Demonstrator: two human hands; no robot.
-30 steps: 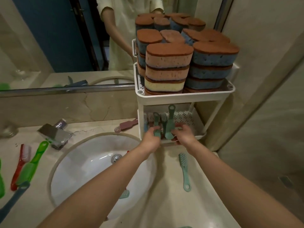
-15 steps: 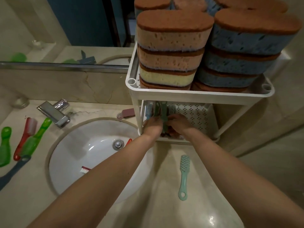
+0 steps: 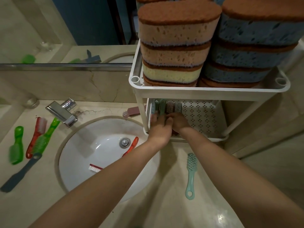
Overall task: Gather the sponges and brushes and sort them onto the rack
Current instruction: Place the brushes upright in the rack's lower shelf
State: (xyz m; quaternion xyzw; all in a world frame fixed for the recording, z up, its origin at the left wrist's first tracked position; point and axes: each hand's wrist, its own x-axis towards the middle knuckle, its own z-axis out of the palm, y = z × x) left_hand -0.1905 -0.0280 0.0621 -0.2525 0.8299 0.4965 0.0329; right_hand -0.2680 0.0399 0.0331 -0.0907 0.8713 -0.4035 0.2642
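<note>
Head view: nearest us the teal brush (image 3: 190, 175) lies lengthwise on the tabletop (image 3: 164, 203), handle toward us, closest to our right arm (image 3: 230, 168). Beyond, left grip (image 3: 158, 127) and right grip (image 3: 178, 122) touch the standing brushes (image 3: 166, 106) on the lower shelf of the rack (image 3: 205, 93); clasping or not, we cannot tell.

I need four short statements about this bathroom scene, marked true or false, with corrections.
1. Brown-topped foam sponges are stacked on the top shelf of the white plastic rack. True.
2. The left hand and right hand reach into the rack's lower shelf. True.
3. The pale teal plastic brush lies inside the white round sink. False: it lies on the counter beside it.
4. The short green plastic brush stands on the rack. False: it lies on the counter, left of the sink.
</note>
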